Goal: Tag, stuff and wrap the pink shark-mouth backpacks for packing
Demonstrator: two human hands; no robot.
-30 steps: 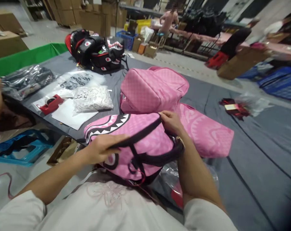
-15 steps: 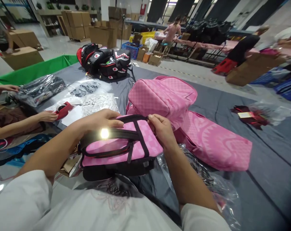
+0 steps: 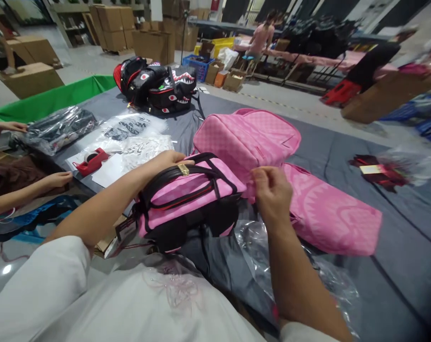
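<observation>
A pink backpack with black trim [image 3: 197, 192] lies tilted on the table edge in front of me, its black straps and side facing me. My left hand [image 3: 167, 160] is closed over its upper left edge; the fingertips are partly hidden behind the bag. Just off the bag's right corner, my right hand [image 3: 272, 192] is raised with thumb and fingers pinched together; anything between them is too small to make out. Behind it stands a larger pink checkered backpack [image 3: 233, 135]. To the right lies a flat pink bag with a shark-mouth print [image 3: 338, 209].
Black shark-face backpacks [image 3: 161, 88] sit at the table's far end. On the left are a red tape dispenser [image 3: 94, 161], printed clear bags [image 3: 129, 128] and a wrapped dark item [image 3: 63, 128] near a co-worker's hands. Clear plastic [image 3: 254, 242] lies beside my right forearm.
My right hand has come away from the backpack's top corner, moving right. The backpack has tipped, showing more black side. The co-worker's hand has left the tape dispenser.
</observation>
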